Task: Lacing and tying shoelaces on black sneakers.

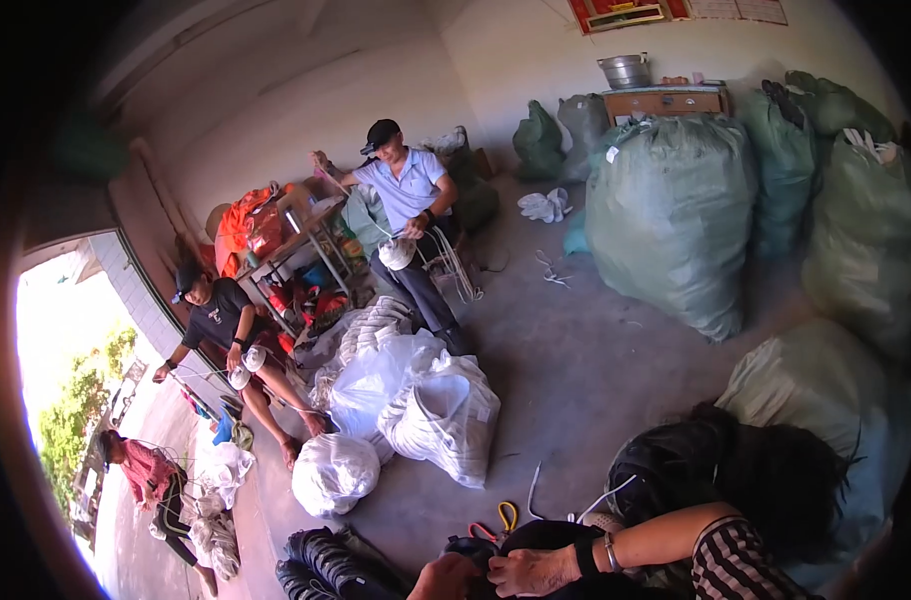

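Head view puts my two hands at the bottom edge: the right hand (533, 571), wristband on, lies curled with its fingers closed over a rounded black bundle (536, 540) in my lap, and the left hand (444, 578) is only half in frame, pressed against the same bundle (how far it is open I cannot tell). A thin white cord (601, 500) runs up from the bundle toward a heap of black netting (736, 465) on my right. Just ahead on the concrete floor (576, 370) lie yellow-handled scissors (504, 517), near the bundle but not touching it. Beyond them sit white sacks of cord (441, 415), and three other people wind white balls farther off. My worry: the cord looks slack and crosses loose netting, so it could snag there and jerk the bundle out of my grip, and the scissors sit close enough for a sliding loop to catch.
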